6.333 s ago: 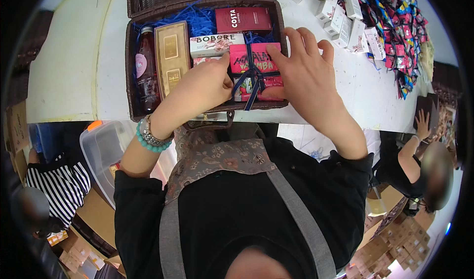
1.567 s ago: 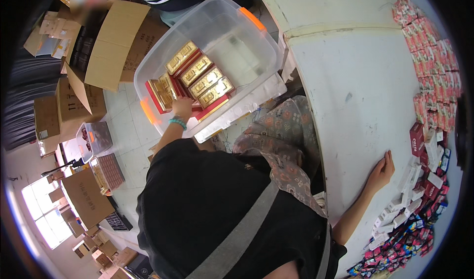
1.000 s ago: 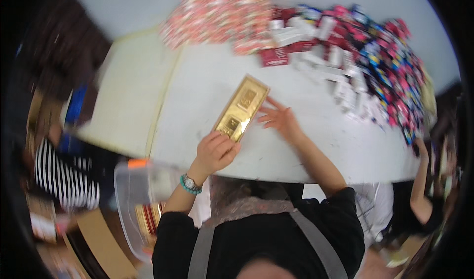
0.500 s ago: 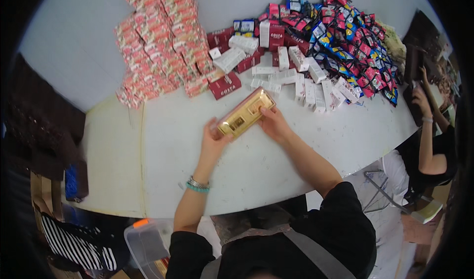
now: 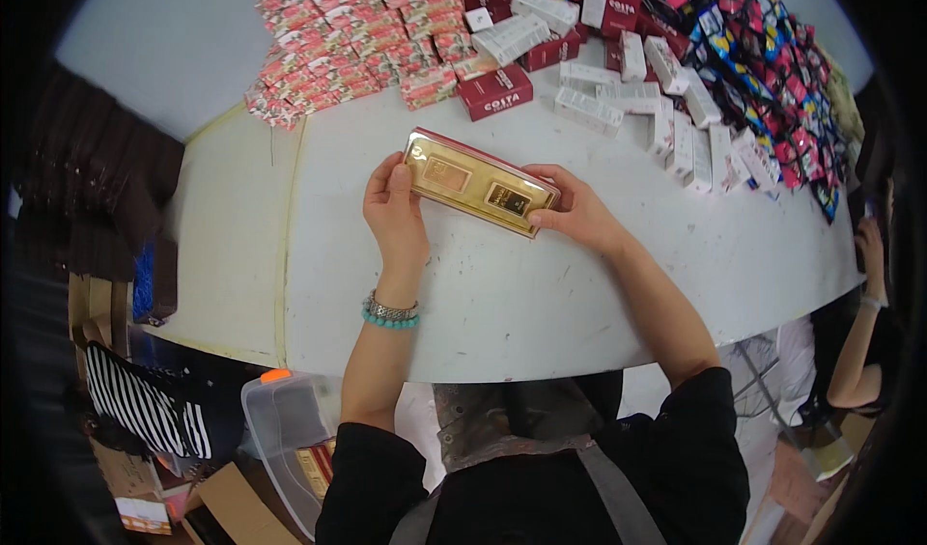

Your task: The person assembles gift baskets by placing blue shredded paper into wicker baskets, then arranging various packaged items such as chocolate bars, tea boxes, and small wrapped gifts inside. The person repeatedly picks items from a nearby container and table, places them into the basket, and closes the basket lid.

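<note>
Between my hands, above the white table, is a long gold box (image 5: 476, 180) with a dark red edge and a shiny clear front. Two small rectangular panels show on its face, one gold and one dark. My left hand (image 5: 396, 207) grips its left end, thumb on the front, and my right hand (image 5: 577, 209) closes on the right end. The box slants, its left end farther from me. Part of the fingers is hidden behind it.
Floral-wrapped packs (image 5: 352, 38) are stacked at the back left. Dark red cartons (image 5: 495, 92) and slim white boxes (image 5: 589, 111) lie behind my hands. Blue and pink packets (image 5: 763, 72) heap at the back right. A clear plastic bin (image 5: 280, 439) stands below the table edge; another person's arm (image 5: 862, 323) shows at right.
The gold box has turned clockwise, so its left end is now the farther one, and the two panels have swapped sides. Both hands still hold it. The whole view has shifted.
</note>
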`<action>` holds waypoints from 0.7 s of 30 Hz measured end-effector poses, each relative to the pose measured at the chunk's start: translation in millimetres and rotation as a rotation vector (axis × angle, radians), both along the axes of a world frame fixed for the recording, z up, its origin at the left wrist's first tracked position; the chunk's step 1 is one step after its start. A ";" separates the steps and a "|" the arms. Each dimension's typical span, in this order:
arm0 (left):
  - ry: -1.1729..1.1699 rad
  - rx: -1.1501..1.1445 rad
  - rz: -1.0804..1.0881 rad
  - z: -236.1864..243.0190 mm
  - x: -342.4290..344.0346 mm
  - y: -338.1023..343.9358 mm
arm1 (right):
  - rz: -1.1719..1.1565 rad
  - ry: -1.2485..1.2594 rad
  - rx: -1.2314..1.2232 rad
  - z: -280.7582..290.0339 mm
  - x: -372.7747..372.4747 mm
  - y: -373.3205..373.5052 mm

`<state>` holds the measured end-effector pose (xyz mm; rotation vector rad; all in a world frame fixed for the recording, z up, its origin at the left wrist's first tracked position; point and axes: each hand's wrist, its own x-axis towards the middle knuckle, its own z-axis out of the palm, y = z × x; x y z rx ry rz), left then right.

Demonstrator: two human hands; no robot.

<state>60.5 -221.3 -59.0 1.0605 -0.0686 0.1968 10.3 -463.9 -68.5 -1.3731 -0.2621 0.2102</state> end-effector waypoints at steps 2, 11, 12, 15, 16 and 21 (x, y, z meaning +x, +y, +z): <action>-0.039 0.019 -0.020 4.2 -4.3 -2.1 | 0.035 0.008 -0.124 4.8 -3.7 1.4; -0.201 0.377 -0.406 -0.6 -45.9 -50.8 | -0.051 0.177 0.090 -4.8 -15.0 15.5; -0.167 0.364 -0.446 1.5 -47.2 -49.8 | -0.064 0.169 0.080 -3.9 -15.1 17.2; -0.222 0.422 -0.427 -1.3 -41.4 -48.3 | -0.096 0.147 0.059 -3.8 -15.8 20.1; -0.224 0.448 -0.429 -1.8 -40.8 -46.9 | -0.104 0.140 0.057 -5.8 -16.4 21.0; -0.209 0.481 -0.428 -2.0 -40.0 -42.5 | -0.118 0.099 -0.019 -7.6 -16.6 26.2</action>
